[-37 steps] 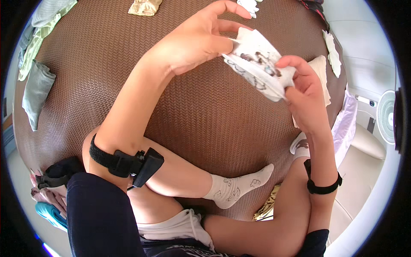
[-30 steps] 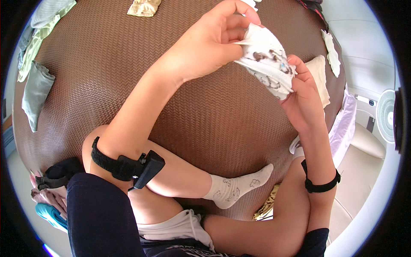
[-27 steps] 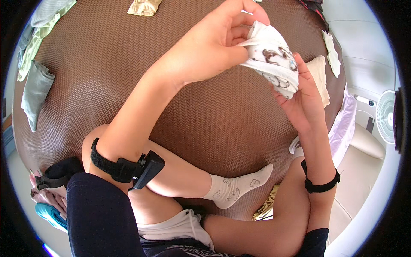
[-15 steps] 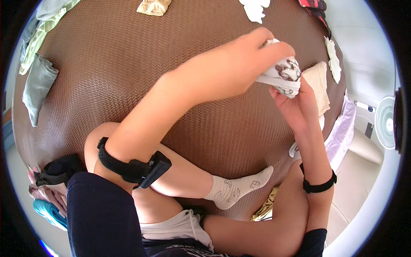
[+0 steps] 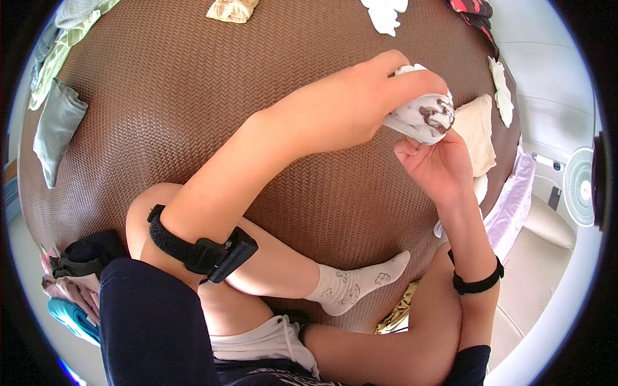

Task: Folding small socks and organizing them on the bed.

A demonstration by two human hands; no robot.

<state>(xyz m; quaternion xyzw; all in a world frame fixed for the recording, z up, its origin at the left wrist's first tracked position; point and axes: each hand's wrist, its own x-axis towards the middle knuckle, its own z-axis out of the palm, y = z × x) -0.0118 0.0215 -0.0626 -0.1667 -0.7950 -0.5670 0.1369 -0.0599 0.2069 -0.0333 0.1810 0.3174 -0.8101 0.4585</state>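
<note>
Out in front of me, to the right of the middle, both hands are on a compact rolled bundle of white cloth (image 5: 426, 117) with dark brown drawings. Its kind I cannot make out for certain. My left hand (image 5: 376, 93) wraps round it from the left and above, with fingers and thumb bent over it. From below, my right hand (image 5: 444, 168) holds its lower right edge. Some of the right fingers are hidden behind the bundle. A beige folded cloth (image 5: 476, 132) lies just beyond the right hand.
I sit on a brown woven-pattern mat (image 5: 193, 96). Around its rim lie a grey-green garment (image 5: 58, 125), a gold cloth (image 5: 233, 9), white pieces (image 5: 384, 16), a red-and-black garment (image 5: 473, 11) and lilac fabric (image 5: 512, 199). Dark and pink clothes (image 5: 77, 276) are piled left; a fan (image 5: 580, 186) stands right.
The bundle has turned over and looks rounder; the pale band along its lower edge no longer shows. Both hands have shifted slightly, the left one a little lower.
</note>
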